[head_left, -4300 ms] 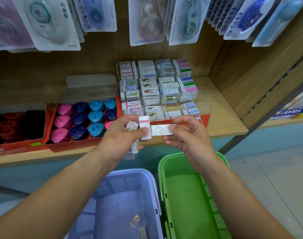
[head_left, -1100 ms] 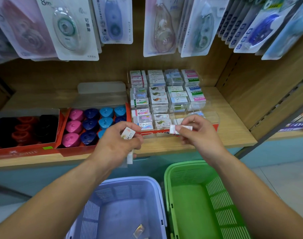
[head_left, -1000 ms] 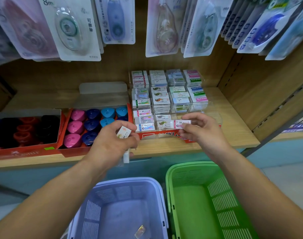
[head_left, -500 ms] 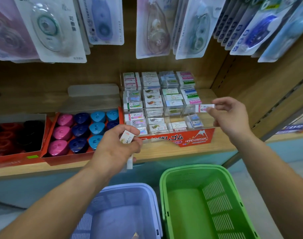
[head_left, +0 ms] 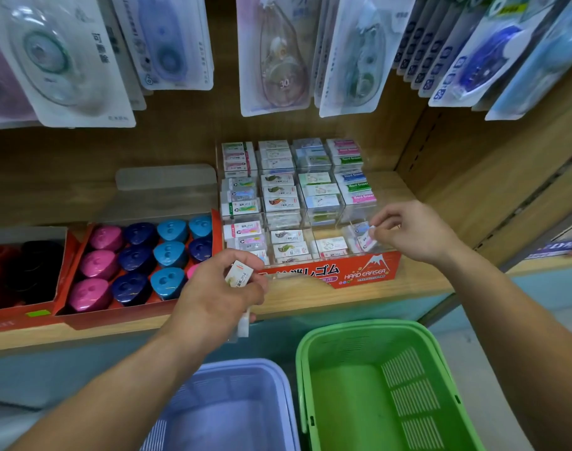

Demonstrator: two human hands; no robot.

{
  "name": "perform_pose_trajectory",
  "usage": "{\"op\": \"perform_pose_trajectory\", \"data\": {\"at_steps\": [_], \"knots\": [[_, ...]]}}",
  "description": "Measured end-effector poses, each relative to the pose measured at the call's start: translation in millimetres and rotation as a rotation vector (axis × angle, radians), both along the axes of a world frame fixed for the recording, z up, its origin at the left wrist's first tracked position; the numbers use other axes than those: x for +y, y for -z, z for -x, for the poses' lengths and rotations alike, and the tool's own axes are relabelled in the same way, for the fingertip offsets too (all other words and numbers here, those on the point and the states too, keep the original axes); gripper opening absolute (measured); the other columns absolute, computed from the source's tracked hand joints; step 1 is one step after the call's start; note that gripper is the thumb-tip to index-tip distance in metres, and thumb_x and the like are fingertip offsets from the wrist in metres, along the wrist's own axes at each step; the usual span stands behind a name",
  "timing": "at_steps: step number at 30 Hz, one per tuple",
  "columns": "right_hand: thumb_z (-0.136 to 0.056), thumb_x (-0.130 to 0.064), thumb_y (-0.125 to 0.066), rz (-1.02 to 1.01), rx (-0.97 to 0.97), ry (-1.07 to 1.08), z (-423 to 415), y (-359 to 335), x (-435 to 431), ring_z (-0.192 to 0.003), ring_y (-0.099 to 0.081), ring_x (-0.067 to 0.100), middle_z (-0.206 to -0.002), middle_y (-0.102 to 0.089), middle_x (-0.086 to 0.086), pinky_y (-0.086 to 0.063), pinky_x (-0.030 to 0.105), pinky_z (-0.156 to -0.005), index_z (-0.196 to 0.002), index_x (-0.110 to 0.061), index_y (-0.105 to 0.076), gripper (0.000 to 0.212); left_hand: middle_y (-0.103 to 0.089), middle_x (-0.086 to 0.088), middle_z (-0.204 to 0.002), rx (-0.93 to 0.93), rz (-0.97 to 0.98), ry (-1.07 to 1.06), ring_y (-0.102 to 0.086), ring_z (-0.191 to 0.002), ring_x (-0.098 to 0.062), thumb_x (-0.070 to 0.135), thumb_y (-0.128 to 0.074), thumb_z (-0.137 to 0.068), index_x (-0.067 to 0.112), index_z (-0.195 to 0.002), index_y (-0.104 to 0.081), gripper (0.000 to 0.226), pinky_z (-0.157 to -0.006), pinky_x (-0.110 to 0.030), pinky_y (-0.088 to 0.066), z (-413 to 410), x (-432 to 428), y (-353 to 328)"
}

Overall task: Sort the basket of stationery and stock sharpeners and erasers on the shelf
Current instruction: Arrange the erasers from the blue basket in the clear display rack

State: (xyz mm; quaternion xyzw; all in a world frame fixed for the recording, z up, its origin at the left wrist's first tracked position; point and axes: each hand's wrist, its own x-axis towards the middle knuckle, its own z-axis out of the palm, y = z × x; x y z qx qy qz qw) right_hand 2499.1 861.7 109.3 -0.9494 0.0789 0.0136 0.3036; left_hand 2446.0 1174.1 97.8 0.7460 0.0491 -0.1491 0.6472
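At the front right compartment of the clear eraser rack (head_left: 369, 275), our right hand (head_left: 411, 232) pinches a small eraser (head_left: 365, 239) among those already there. Our left hand (head_left: 219, 297) clutches more erasers (head_left: 239, 277), one poking out beneath the palm. That loose one could slip, we judge, and drop toward the purple basket (head_left: 232, 364) below. A hasty release could also leave the pinched eraser tilted against its neighbours.

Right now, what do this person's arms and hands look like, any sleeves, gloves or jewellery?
Both forearms are bare as far as the picture shows, no sleeves in view. The left hand and right hand wear no gloves; no watch, bracelet or ring shows.
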Motion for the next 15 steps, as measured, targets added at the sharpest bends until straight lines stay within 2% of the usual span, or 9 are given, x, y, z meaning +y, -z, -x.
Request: {"op": "perform_pose_trajectory", "data": {"at_steps": [5, 7, 9, 10, 12, 13, 15], "knots": [[-0.095, -0.028, -0.067, 0.267, 0.014, -0.095, 5.3, 2.4, -2.4, -0.093, -0.066, 0.012, -0.112, -0.074, -0.002, -0.054, 0.032, -0.076, -0.109, -0.022, -0.075, 0.017, -0.072, -0.006, -0.082, -0.001, -0.009, 0.005, -0.062, -0.071, -0.019, 0.000, -0.073, -0.084, 0.022, -0.095, -0.070, 0.024, -0.063, -0.033, -0.060, 2.4, 0.4, -0.3], [-0.097, -0.029, -0.063, 0.289, 0.002, -0.068, 11.5, 4.2, -0.5, -0.100, -0.068, 0.016, -0.122, -0.072, -0.001, -0.054, 0.031, -0.079, -0.122, -0.022, -0.070, 0.027, -0.074, -0.009, -0.087, -0.011, -0.015, -0.001, -0.065, -0.071, -0.018, 0.003, -0.074, -0.085, 0.023, -0.094, -0.070, 0.022, -0.061, -0.030, -0.059, 4.5, 0.6, -2.3], [-0.098, -0.026, -0.061, 0.257, -0.117, 0.000, 23.1, 5.2, 2.4, -0.108, -0.067, 0.017, -0.124, -0.070, -0.004, -0.049, 0.029, -0.082, -0.128, -0.021, -0.068, 0.031, -0.075, -0.008, -0.089, -0.031, -0.014, -0.013, -0.068, -0.071, -0.016, 0.009, -0.074, -0.088, 0.024, -0.095, -0.069, 0.017, -0.058, -0.026, -0.055, 5.9, 1.2, -4.1], [-0.097, -0.025, -0.061, 0.219, -0.194, 0.040, 30.8, 5.4, 5.5, -0.103, -0.067, 0.016, -0.120, -0.072, -0.006, -0.048, 0.027, -0.080, -0.125, -0.021, -0.069, 0.029, -0.075, -0.008, -0.088, -0.040, -0.016, -0.016, -0.069, -0.074, -0.019, 0.014, -0.073, -0.089, 0.027, -0.095, -0.069, 0.014, -0.062, -0.030, -0.056, 6.0, 1.8, -4.7], [-0.096, -0.023, -0.064, 0.113, -0.295, 0.104, 48.4, 6.2, 21.6, -0.076, -0.063, 0.001, -0.106, -0.073, -0.011, -0.044, 0.020, -0.066, -0.113, -0.025, -0.072, 0.019, -0.076, -0.007, -0.082, -0.038, -0.002, -0.013, -0.068, -0.077, -0.027, 0.021, -0.072, -0.092, 0.030, -0.094, -0.068, 0.010, -0.076, -0.041, -0.058, 6.8, 2.9, -6.9], [-0.094, -0.021, -0.066, 0.035, -0.314, 0.107, 57.9, 7.4, 35.3, -0.064, -0.058, -0.003, -0.098, -0.073, -0.013, -0.038, 0.014, -0.059, -0.105, -0.027, -0.073, 0.014, -0.075, -0.008, -0.082, -0.029, 0.036, -0.024, -0.067, -0.074, -0.023, 0.020, -0.070, -0.093, 0.028, -0.097, -0.067, 0.010, -0.077, -0.042, -0.059, 7.6, 3.3, -8.5], [-0.091, -0.015, -0.071, -0.199, -0.305, 0.036, 77.0, 11.0, 72.5, -0.059, -0.056, -0.006, -0.084, -0.073, -0.015, -0.037, 0.009, -0.056, -0.090, -0.028, -0.073, 0.013, -0.073, -0.009, -0.081, -0.010, 0.120, -0.050, -0.066, -0.068, -0.013, 0.013, -0.066, -0.096, 0.018, -0.103, -0.063, 0.009, -0.068, -0.034, -0.061, 8.6, 3.4, -12.7]]}}
